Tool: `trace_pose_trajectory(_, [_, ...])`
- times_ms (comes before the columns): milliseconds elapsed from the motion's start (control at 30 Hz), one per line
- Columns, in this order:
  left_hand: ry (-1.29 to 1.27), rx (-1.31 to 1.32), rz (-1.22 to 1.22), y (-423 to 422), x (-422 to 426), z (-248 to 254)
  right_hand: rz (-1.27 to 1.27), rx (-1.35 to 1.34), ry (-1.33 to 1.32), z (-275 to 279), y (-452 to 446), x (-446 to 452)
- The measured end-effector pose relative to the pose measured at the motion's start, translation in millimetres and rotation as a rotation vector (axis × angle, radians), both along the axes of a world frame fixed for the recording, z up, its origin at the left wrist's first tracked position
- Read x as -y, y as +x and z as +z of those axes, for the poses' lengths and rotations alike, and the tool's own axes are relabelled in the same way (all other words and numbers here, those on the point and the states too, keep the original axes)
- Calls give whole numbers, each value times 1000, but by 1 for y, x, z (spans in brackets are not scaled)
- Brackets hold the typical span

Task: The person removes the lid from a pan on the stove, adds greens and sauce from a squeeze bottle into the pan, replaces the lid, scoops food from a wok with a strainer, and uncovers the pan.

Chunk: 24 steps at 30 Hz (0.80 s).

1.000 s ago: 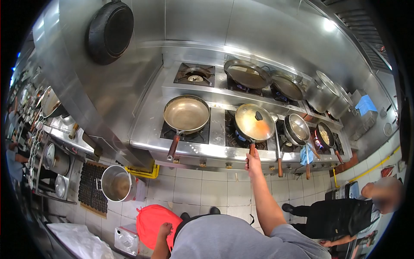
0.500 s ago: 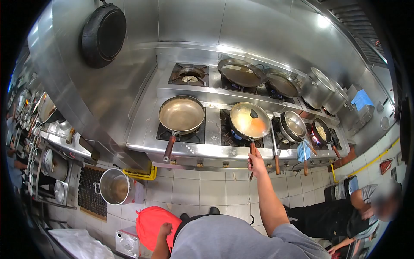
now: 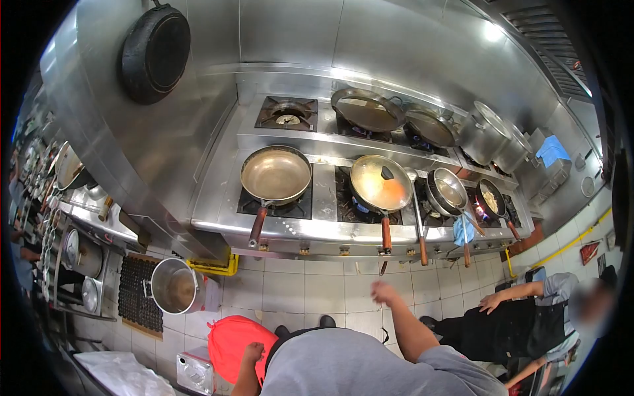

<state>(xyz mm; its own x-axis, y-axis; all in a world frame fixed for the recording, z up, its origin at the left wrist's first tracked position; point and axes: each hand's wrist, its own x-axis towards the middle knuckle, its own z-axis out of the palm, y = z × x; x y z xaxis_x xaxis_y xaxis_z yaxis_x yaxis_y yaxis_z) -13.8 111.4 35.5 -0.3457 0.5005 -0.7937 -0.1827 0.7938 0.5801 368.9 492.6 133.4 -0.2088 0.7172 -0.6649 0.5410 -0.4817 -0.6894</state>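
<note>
My right hand [image 3: 385, 294] is off the stove, in the air below the front edge, loosely open with nothing in it. Nearest to it is the wooden handle [image 3: 386, 232] of a frying pan covered by a glass lid [image 3: 374, 188] with a black knob. Orange and pale food shows through the glass, and a blue flame burns under the pan. My left hand [image 3: 253, 352] hangs low with curled fingers, in front of a red bag [image 3: 238, 340]; nothing shows in it.
An uncovered pan [image 3: 276, 173] sits on the left front burner. Right of the lidded pan are a ladle [image 3: 421, 231], stacked pans [image 3: 446, 191] and a small pan with food [image 3: 490, 198] over flame. A co-worker [image 3: 528, 317] stands at right. A metal pot [image 3: 177, 287] stands at left.
My right hand has let go of the lidded pan's handle and drawn back toward my body. The co-worker at right has raised an arm across the front of the body.
</note>
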Motion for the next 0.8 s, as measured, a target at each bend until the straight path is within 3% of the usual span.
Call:
trace_pose_trajectory(100, [12,-18,-5,-3,1,-7,423,278,-318,-16,-1,47])
trace_pose_trajectory(233, [31,-11,-15,-10,1,-5,363,215,-406,-18,3,71])
trace_pose_trajectory(500, [14,14,-50,-20,-13,-11,177,146,-81,4,-2,35])
trace_pose_trajectory(800, [15,-12,-71,-9,-21,2,276,163,-179,-9,-18,60])
